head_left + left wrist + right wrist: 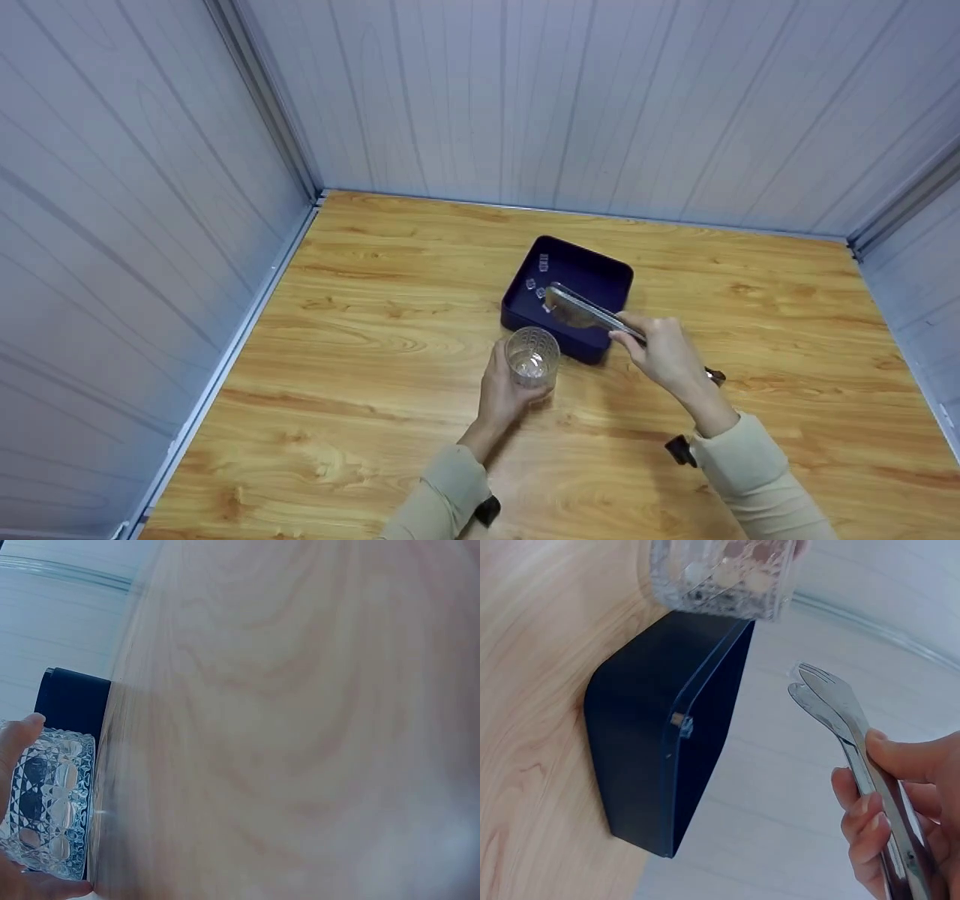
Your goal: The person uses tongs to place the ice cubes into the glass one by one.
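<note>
My left hand (501, 396) holds a clear cut-glass tumbler (533, 355) at the near left corner of a dark navy box (513, 318). In the left wrist view the thumb and fingers lie around the patterned tumbler (52, 802). My right hand (666, 358) grips metal tongs (592, 311) above the open box. Seen from the right wrist, the tongs (862, 742) have their tips close together, with a small clear piece (795, 672) at them. Several small clear cubes (531, 284) lie on the left side of the box floor.
The box stands on a wood-grain table (360, 337). Pale panel walls (480, 105) enclose the table at the back, left and right. A black device (487, 511) sits at the left wrist, another black device (681, 451) at the right.
</note>
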A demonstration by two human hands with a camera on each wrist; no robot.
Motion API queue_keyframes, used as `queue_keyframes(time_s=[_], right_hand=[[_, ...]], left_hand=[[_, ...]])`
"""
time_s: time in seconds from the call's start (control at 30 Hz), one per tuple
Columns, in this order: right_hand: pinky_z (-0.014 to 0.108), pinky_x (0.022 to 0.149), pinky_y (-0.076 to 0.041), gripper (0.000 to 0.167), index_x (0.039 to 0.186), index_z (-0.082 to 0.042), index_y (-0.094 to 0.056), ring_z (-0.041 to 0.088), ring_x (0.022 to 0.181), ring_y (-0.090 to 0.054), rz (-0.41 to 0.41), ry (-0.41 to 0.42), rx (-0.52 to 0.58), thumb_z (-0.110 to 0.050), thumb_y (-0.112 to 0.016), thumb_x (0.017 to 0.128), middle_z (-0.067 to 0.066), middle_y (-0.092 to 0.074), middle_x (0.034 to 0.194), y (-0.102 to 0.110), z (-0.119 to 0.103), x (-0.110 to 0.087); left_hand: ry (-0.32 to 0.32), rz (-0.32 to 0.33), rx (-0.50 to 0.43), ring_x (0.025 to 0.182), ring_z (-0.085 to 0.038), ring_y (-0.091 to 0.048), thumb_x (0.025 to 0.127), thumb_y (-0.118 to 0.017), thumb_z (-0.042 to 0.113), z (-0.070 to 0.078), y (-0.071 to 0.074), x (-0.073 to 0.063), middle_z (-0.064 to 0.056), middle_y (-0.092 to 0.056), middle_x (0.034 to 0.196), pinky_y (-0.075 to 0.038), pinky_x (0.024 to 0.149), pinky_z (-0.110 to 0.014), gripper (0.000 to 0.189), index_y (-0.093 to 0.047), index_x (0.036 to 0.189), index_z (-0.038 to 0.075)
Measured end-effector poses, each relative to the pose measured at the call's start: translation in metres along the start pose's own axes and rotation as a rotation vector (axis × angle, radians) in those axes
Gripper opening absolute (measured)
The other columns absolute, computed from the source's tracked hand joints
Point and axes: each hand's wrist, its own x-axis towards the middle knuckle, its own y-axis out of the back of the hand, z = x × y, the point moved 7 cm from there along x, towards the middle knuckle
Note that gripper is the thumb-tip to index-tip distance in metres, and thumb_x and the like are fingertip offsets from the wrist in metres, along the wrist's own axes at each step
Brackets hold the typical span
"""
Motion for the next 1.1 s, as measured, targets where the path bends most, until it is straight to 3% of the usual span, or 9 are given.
queue_keyframes(time_s=[0.33, 0.63, 0.77, 0.87, 1.1], right_hand=[[0.018, 0.033, -0.024, 0.027, 0.104, -0.001, -0.065, 0.001, 0.033, -0.024, -0.045, 0.006, 0.029, -0.017, -0.063, 0.082, -0.005, -0.049, 0.05, -0.003, -0.013, -0.015], [0.019, 0.035, -0.031, 0.029, 0.107, -0.003, -0.064, 0.001, 0.03, -0.024, -0.109, -0.027, 0.023, -0.019, -0.062, 0.083, 0.01, -0.067, 0.08, -0.013, -0.018, -0.023], [0.025, 0.049, -0.048, 0.03, 0.107, -0.003, -0.064, 0.007, 0.043, -0.051, -0.097, -0.012, -0.003, -0.02, -0.062, 0.083, 0.013, -0.066, 0.092, -0.015, -0.021, -0.024], [0.03, 0.057, -0.052, 0.029, 0.106, -0.003, -0.064, 0.013, 0.058, -0.061, -0.083, 0.011, -0.019, -0.02, -0.062, 0.082, 0.013, -0.065, 0.095, -0.016, -0.022, -0.025], [0.024, 0.051, -0.046, 0.03, 0.106, -0.003, -0.064, 0.0, 0.039, -0.041, -0.097, 0.019, -0.036, -0.02, -0.063, 0.082, 0.012, -0.065, 0.095, -0.019, -0.022, -0.026]], left_hand=[[0.004, 0.001, -0.004, 0.107, -0.025, -0.05, 0.048, -0.085, 0.026, 0.0, 0.0, 0.0, -0.01, -0.05, 0.117, -0.041, 0.092, -0.035, 0.092, -0.034, 0.122, 0.008], [0.011, -0.015, -0.021, 0.108, -0.024, -0.049, 0.049, -0.085, 0.025, 0.0, -0.001, 0.0, -0.009, -0.05, 0.116, -0.039, 0.094, -0.033, 0.091, -0.034, 0.123, 0.007], [0.003, -0.012, -0.039, 0.108, -0.023, -0.049, 0.049, -0.085, 0.025, 0.001, 0.0, 0.001, -0.008, -0.05, 0.116, -0.039, 0.094, -0.033, 0.091, -0.035, 0.123, 0.007], [-0.002, -0.011, -0.029, 0.107, -0.023, -0.05, 0.05, -0.085, 0.026, 0.001, 0.0, 0.0, -0.008, -0.05, 0.116, -0.041, 0.093, -0.034, 0.092, -0.034, 0.124, 0.008], [-0.004, -0.01, -0.035, 0.105, -0.025, -0.051, 0.05, -0.085, 0.024, 0.001, -0.001, 0.001, -0.011, -0.051, 0.114, -0.042, 0.091, -0.035, 0.09, -0.034, 0.123, 0.008]])
